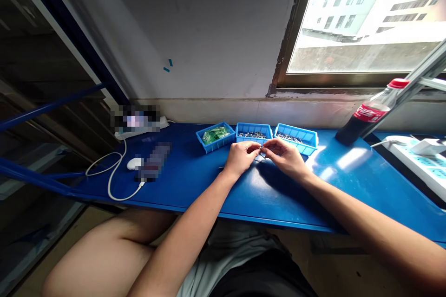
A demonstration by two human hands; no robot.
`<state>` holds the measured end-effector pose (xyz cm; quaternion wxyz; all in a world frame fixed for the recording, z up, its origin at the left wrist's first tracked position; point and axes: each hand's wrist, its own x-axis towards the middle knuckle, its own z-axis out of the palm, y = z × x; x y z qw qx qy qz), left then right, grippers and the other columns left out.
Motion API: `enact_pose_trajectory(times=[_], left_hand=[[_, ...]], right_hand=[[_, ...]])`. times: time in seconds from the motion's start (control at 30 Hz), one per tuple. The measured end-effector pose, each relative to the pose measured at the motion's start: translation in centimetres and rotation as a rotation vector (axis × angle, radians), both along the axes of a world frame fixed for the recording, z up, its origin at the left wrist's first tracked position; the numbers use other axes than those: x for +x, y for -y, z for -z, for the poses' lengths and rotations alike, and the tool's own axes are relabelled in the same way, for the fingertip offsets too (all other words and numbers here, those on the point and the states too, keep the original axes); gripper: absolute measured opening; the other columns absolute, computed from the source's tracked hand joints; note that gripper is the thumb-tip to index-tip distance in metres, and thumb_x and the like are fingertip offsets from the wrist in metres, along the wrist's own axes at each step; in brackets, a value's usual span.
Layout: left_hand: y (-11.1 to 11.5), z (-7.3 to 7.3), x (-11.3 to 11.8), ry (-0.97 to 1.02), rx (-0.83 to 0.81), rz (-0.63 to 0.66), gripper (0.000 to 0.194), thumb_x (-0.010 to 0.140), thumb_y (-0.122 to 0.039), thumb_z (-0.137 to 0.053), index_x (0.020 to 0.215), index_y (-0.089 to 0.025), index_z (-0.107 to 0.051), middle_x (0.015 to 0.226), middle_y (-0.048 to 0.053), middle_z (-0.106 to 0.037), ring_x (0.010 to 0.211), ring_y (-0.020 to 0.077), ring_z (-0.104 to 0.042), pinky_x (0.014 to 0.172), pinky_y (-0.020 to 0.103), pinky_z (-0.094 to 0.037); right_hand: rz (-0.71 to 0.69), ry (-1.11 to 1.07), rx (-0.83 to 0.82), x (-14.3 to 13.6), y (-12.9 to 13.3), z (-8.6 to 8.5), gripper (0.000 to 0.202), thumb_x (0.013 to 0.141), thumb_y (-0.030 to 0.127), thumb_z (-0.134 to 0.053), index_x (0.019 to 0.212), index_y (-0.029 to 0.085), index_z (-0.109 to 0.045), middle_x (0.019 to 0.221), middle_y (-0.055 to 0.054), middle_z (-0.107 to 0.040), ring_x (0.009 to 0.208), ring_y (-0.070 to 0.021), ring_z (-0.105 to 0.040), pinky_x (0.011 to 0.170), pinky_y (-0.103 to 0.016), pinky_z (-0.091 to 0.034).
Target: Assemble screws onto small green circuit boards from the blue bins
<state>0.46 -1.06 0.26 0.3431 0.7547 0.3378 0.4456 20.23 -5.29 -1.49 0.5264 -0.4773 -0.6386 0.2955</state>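
Note:
Both hands meet above the blue table [195,185], just in front of the bins. My left hand [240,155] is closed in a pinch, thumb and forefinger together. Opposite it, my right hand [284,155] pinches too, its fingertips almost touching the left ones. A small dark thin piece [262,153] shows between the fingertips; it is too small to name, and I cannot tell which hand bears it. Behind the hands stand a middle blue bin [253,140] and a right blue bin [306,148], both holding small metal parts.
A left blue bin [209,149] holds green plastic bags [216,134]. Further left lie a phone [155,162] on a white cable [111,181] and a white round object [134,164]. A cola bottle [371,113] and a power strip [414,160] stand right. The wall [209,32] rises behind.

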Motion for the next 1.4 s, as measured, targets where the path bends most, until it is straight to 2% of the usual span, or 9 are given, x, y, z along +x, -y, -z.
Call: enact_pose_trajectory(times=[0.13, 0.33, 0.57, 0.8, 1.0, 1.1, 1.2, 1.3, 1.4], left_hand=[[-0.2, 0.2, 0.1, 0.102, -0.083, 0.013, 0.025, 0.089, -0.016, -0.079, 0.113, -0.019, -0.084, 0.109, 0.009, -0.086, 0.1, 0.0241, -0.083, 0.098, 0.04, -0.068], [-0.4, 0.5, 0.4, 0.22, -0.235, 0.057, 0.026, 0.088, -0.024, -0.081, 0.113, -0.019, -0.085, 0.114, 0.01, -0.085, 0.108, 0.026, -0.083, 0.104, 0.043, -0.066], [-0.6, 0.9, 0.4, 0.252, -0.265, 0.032, 0.027, 0.087, -0.021, -0.082, 0.114, -0.018, -0.085, 0.114, 0.01, -0.085, 0.108, 0.027, -0.083, 0.104, 0.043, -0.066], [-0.6, 0.2, 0.3, 0.265, -0.309, -0.02, 0.033, 0.087, -0.019, -0.082, 0.119, -0.015, -0.08, 0.112, 0.013, -0.085, 0.106, 0.0274, -0.083, 0.102, 0.043, -0.066], [-1.1, -0.1, 0.5, 0.474, -0.399, 0.005, 0.037, 0.074, -0.024, -0.095, 0.102, -0.015, -0.073, 0.1, 0.011, -0.084, 0.098, 0.0254, -0.083, 0.095, 0.04, -0.067], [-1.2, -0.4, 0.4, 0.555, -0.467, 0.028, 0.04, 0.069, -0.032, -0.099, 0.094, -0.015, -0.072, 0.096, 0.009, -0.084, 0.093, 0.0238, -0.082, 0.093, 0.039, -0.067], [-1.0, -0.7, 0.2, 0.6, -0.559, 0.099, 0.042, 0.074, -0.039, -0.097, 0.1, -0.014, -0.077, 0.103, 0.011, -0.084, 0.096, 0.0239, -0.082, 0.096, 0.04, -0.066], [-0.9, -1.2, -0.1, 0.662, -0.663, 0.166, 0.044, 0.079, -0.039, -0.095, 0.112, -0.015, -0.079, 0.116, 0.012, -0.083, 0.106, 0.024, -0.081, 0.101, 0.039, -0.065], [-1.0, -1.6, -0.5, 0.705, -0.76, 0.202, 0.035, 0.087, -0.037, -0.09, 0.113, -0.017, -0.079, 0.124, 0.011, -0.082, 0.111, 0.0227, -0.08, 0.101, 0.036, -0.065]], right_hand=[[-0.032, -0.12, -0.028, 0.0, -0.2, 0.0, 0.042, 0.087, 0.062, -0.084, 0.106, 0.027, -0.072, 0.101, -0.007, -0.08, 0.093, -0.0262, -0.077, 0.089, -0.045, -0.067], [0.023, -0.162, -0.002, 0.1, -0.3, -0.3, 0.043, 0.086, 0.061, -0.087, 0.104, 0.026, -0.071, 0.096, -0.007, -0.078, 0.083, -0.0246, -0.076, 0.082, -0.045, -0.067], [0.012, -0.212, 0.003, -0.8, 0.1, -0.5, 0.043, 0.084, 0.061, -0.088, 0.104, 0.026, -0.073, 0.101, -0.008, -0.081, 0.093, -0.0268, -0.079, 0.089, -0.048, -0.068], [-0.034, -0.198, -0.021, -1.4, 0.4, -0.8, 0.043, 0.087, 0.061, -0.085, 0.109, 0.026, -0.074, 0.11, -0.009, -0.081, 0.104, -0.029, -0.079, 0.085, -0.045, -0.071], [0.002, -0.136, -0.013, -0.8, 0.4, -0.9, 0.039, 0.092, 0.06, -0.081, 0.109, 0.026, -0.074, 0.099, -0.007, -0.08, 0.078, -0.0222, -0.074, 0.071, -0.04, -0.068], [0.014, -0.109, -0.018, -0.5, 0.3, -0.7, 0.04, 0.092, 0.061, -0.081, 0.109, 0.026, -0.074, 0.096, -0.006, -0.079, 0.074, -0.0205, -0.071, 0.068, -0.038, -0.066], [0.018, -0.098, -0.029, -0.4, 0.3, -0.8, 0.039, 0.093, 0.06, -0.08, 0.11, 0.026, -0.073, 0.093, -0.005, -0.077, 0.074, -0.0202, -0.07, 0.067, -0.036, -0.064], [0.014, -0.093, -0.042, -0.6, 0.5, -0.9, 0.039, 0.094, 0.061, -0.079, 0.109, 0.025, -0.073, 0.091, -0.004, -0.076, 0.072, -0.0195, -0.068, 0.066, -0.036, -0.063], [0.021, -0.093, -0.049, -0.7, 0.6, -1.1, 0.041, 0.093, 0.062, -0.079, 0.109, 0.025, -0.073, 0.091, -0.004, -0.076, 0.069, -0.0183, -0.067, 0.065, -0.035, -0.062]])
